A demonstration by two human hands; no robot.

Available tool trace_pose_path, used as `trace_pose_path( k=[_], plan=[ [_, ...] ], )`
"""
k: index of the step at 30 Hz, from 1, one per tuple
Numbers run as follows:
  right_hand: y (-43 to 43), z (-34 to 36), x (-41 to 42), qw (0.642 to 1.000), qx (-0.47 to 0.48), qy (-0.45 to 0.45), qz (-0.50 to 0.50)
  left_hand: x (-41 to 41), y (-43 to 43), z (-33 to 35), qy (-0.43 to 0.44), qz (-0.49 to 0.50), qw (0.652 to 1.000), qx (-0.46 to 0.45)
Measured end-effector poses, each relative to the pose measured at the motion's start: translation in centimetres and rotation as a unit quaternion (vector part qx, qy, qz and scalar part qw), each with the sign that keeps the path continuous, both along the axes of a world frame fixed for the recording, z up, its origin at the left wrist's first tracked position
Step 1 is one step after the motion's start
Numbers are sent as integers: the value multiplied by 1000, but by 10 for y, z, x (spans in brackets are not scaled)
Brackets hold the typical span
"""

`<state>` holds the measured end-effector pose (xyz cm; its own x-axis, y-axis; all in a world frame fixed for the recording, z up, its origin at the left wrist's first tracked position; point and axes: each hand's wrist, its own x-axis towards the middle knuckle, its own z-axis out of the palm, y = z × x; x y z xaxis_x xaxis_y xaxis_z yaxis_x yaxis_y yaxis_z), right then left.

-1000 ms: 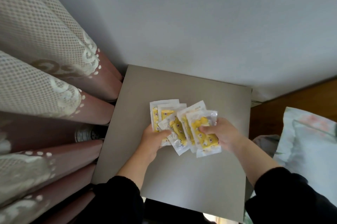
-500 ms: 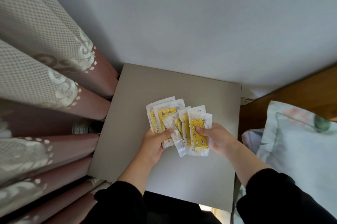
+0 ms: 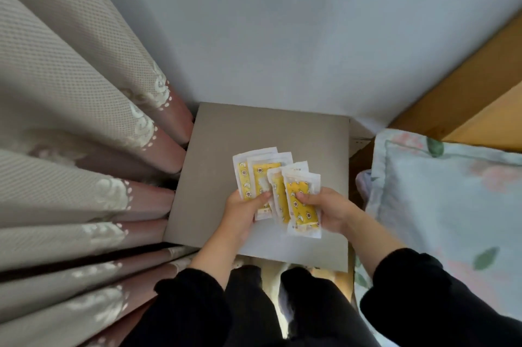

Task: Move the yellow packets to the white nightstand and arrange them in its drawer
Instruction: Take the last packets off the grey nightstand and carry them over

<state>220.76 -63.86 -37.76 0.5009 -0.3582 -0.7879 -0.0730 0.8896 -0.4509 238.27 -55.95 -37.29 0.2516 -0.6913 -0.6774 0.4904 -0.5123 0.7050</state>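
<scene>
Several yellow packets [image 3: 261, 174] with clear edges are fanned out above the flat top of the white nightstand [image 3: 316, 143]. My left hand [image 3: 243, 212] grips the left part of the fan, thumb on top. My right hand [image 3: 329, 212] pinches the front packet [image 3: 301, 202] at the right end, thumb pressed on its yellow face. The packets overlap one another, so the lower ones are partly hidden. No drawer is visible from this angle.
Heavy beige and mauve curtains [image 3: 84, 149] hang against the nightstand's left side. A pale floral pillow [image 3: 446, 205] lies to the right beside a wooden bed frame [image 3: 480, 87]. A grey wall [image 3: 282, 22] stands behind. My dark-clad legs are below.
The fan of packets has been drawn closer together, and both hands sit a little lower and further right. The view has shifted, showing more pillow and bed frame.
</scene>
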Motion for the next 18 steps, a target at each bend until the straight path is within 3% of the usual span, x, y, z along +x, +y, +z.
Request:
trace_pose_path(
  k=[8, 11, 18],
  plan=[
    [102, 26, -5, 995, 18, 7, -99, 16, 68, 42, -47, 6, 999, 15],
    [149, 27, -2, 979, 43, -16, -197, 27, 99, 46, -73, -66, 995, 19],
    [284, 18, 11, 953, 50, 12, -300, 34, 196, 38, -125, -246, 960, 39]
  ],
)
